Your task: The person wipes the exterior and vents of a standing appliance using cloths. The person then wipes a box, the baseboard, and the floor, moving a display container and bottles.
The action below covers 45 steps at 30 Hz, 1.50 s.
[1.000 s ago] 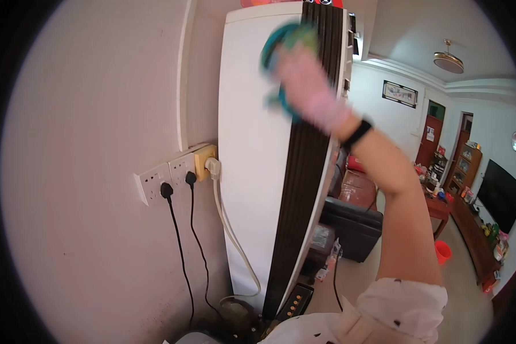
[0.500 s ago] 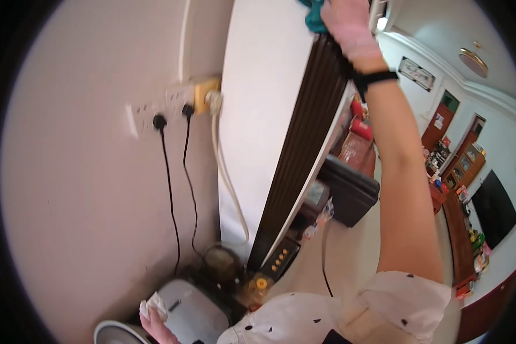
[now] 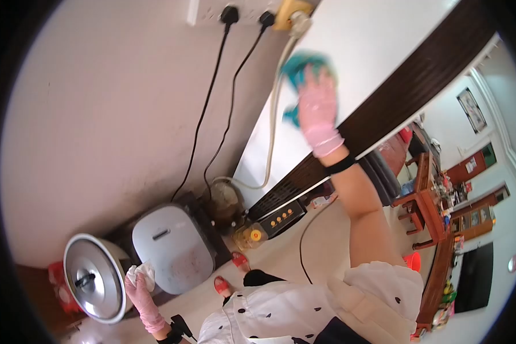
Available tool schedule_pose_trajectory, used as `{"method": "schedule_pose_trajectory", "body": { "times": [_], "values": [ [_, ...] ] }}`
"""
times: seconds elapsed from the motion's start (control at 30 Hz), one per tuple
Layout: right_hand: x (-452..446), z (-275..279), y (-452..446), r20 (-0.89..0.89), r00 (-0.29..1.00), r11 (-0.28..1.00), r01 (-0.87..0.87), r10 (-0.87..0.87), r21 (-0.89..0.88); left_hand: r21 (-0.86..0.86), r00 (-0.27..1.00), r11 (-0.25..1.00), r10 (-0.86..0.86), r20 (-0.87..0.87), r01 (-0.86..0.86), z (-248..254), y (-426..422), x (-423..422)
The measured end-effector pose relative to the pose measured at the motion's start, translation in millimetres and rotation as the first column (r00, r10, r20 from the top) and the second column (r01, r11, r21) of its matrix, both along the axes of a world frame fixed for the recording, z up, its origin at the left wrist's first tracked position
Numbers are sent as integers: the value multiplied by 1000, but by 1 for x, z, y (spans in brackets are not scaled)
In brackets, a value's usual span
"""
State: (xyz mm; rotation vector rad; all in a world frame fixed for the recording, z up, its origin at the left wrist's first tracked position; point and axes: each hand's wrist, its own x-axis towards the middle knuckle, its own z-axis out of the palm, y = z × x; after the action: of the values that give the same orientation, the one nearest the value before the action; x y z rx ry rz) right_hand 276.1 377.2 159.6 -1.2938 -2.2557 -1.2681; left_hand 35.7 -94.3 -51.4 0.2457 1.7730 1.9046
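My right hand point(image 3: 318, 109), in a pink glove, presses a teal cloth point(image 3: 307, 66) to the white side point(image 3: 372, 51) of a tall cabinet-like unit. A dark slatted strip point(image 3: 404, 103) runs along that unit's edge, beside my wrist. Low on the left, my left hand point(image 3: 140, 298), also gloved in pink, is closed around a crumpled white tissue or cloth point(image 3: 144, 274). It is near a grey flat-topped appliance point(image 3: 175, 241) and a pot with a metal lid point(image 3: 94, 281). Motion blurs the teal cloth and the right fingers.
Black plugs point(image 3: 229, 16) and a yellow adapter point(image 3: 289, 14) sit in wall sockets, their cords hanging down beside the unit. A clear container with a yellow knob point(image 3: 252, 235) and a black panel with orange knobs point(image 3: 281, 218) stand low down. Wooden furniture point(image 3: 430, 200) lies to the right.
My right hand has come down from the top of the dark strip onto the white side, with the teal cloth. The view has tilted downward, showing more of the pot and floor.
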Motion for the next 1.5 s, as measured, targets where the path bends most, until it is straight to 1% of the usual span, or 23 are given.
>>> {"method": "schedule_pose_trajectory", "body": {
  "times": [0.03, 0.07, 0.23, 0.3, 0.33, 0.37, 0.47, 0.57, 0.63, 0.73, 0.8, 0.9, 0.97, 1.07, 1.1, 1.17, 1.23, 1.27, 1.37, 1.4, 1.43, 1.47, 1.5],
  "values": [
    [-1, -2, 9, -48, 987, 965, -142, 156, 222, -22, 998, 998, 54, 12, -54, -5, -8, 2],
    [-8, -21, 11, -46, 984, 966, -161, 174, 201, -43, 997, 996, 73, 15, -73, -8, -16, 5],
    [-27, -189, 2, 268, 963, 973, 21, 43, -231, -117, 997, 993, 42, 62, -34, -30, -38, 25],
    [-10, -283, -2, 728, 679, 948, 165, 91, -272, -209, 995, 977, 66, 71, -50, -22, -46, 34],
    [7, -352, 3, 694, 703, 914, 165, 154, -370, -236, 993, 968, 98, 66, -80, -18, -51, 39],
    [32, -405, 13, 807, 534, 922, 120, 253, -369, -261, 992, 960, 115, 56, -97, -17, -54, 42],
    [48, -388, -1, 696, 709, 922, 184, 115, -339, -290, 991, 948, 134, -5, -129, -34, -79, 47],
    [14, -261, -2, 502, 865, 947, 178, -20, -269, -330, 991, 936, 135, 16, -122, -25, -80, 52],
    [-16, -253, 12, 331, 943, 967, 60, 27, -249, -390, 983, 903, 182, -29, -179, -21, -84, 55],
    [-39, -371, 53, 388, 921, 975, 58, 30, -213, -405, 942, 853, 327, -79, -330, -33, -86, 69],
    [-39, -464, 58, 472, 871, 901, 88, 137, -424, -409, 880, 792, 470, -66, -453, -44, -104, 78],
    [-6, -563, 36, 521, 796, 527, 314, 308, -790, -441, 876, 768, 470, -103, -464, -48, -138, 88],
    [29, -563, -7, 695, 571, 475, 510, 437, -717, -497, 765, 639, 639, -83, -587, -37, -144, 98],
    [46, -508, -32, 721, 645, 686, 406, 253, -604, -525, 817, 656, 556, -150, -543, -67, -204, 113],
    [39, -498, -18, 535, 832, 407, 442, 146, -799, -547, 817, 642, 557, -148, -537, -72, -205, 122],
    [0, -463, -19, 631, 751, 425, 516, 192, -744, -559, 808, 636, 578, -109, -531, -82, -199, 134],
    [3, -540, -1, 699, 675, 549, 500, 237, -670, -594, 659, 571, 747, 89, -567, -78, -168, 147],
    [4, -570, 3, 748, 611, 664, 450, 257, -596, -601, 651, 561, 754, 87, -569, -90, -181, 157],
    [-7, -602, -2, 806, 487, 674, 473, 337, -568, -704, 775, 506, 625, -100, -499, -119, -207, 179],
    [-16, -603, 0, 856, 333, 686, 513, 395, -516, -616, 767, 587, 641, -43, -525, -102, -185, 183],
    [-17, -618, 7, 852, 332, 688, 503, 405, -523, -515, 759, 655, 651, 15, -552, -87, -160, 187],
    [-17, -639, 15, 835, 302, 683, 481, 459, -550, -806, 903, 439, 346, -256, -397, -80, -134, 187],
    [-17, -653, 19, 814, 265, 674, 461, 516, -577, -812, 897, 421, 357, -261, -404, -83, -131, 188]
  ]
}}
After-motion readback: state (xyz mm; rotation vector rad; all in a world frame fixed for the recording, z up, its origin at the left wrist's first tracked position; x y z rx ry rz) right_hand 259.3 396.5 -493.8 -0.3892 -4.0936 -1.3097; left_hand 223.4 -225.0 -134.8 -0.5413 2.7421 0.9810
